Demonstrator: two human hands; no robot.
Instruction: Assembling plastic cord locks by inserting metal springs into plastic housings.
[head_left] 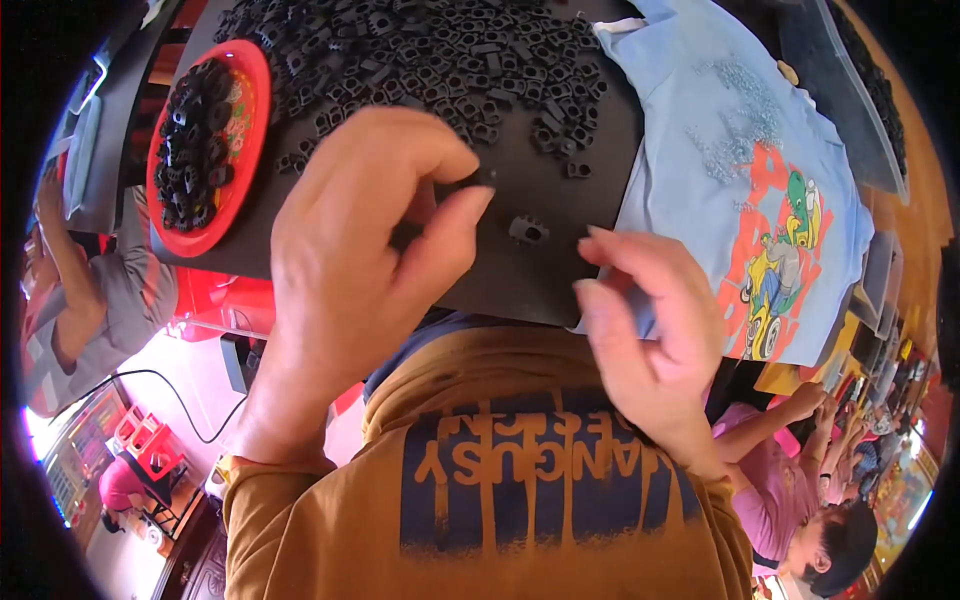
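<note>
1. Closest to me, my brown sweatshirt (340, 520) meets the table edge; I seem to sit tight against it so that both forearms can reach over.
2. My right hand (660, 325) hangs near that edge, thumb and forefinger apart with a gap between the tips. I see nothing held there; anything tiny could be hidden.
3. My left hand (370, 220) is raised over the dark table (615, 165), its thumb and forefinger drawn narrow around a small dark piece (468, 182). It is too blurred to tell its shape; a fingertip grip probably suits something so little.
4. One black part (528, 230) lies on the table between my hands, apart from the others, likely so that either hand can get at it easily.
5. To my left is a red tray (262, 110) of black pieces (190, 150); its rim presumably keeps them from mixing with the loose ones.
6. To my right a light-blue shirt (660, 120) is spread flat, bearing small silvery bits (745, 110). I judge that the cloth stops them rolling and shows them up.
7. Beyond my hands spreads a heap of black parts (440, 60), perhaps left loose for easy picking.
8. Farther right stands a clear bin (830, 70), and past it a person in pink (775, 505) works.
</note>
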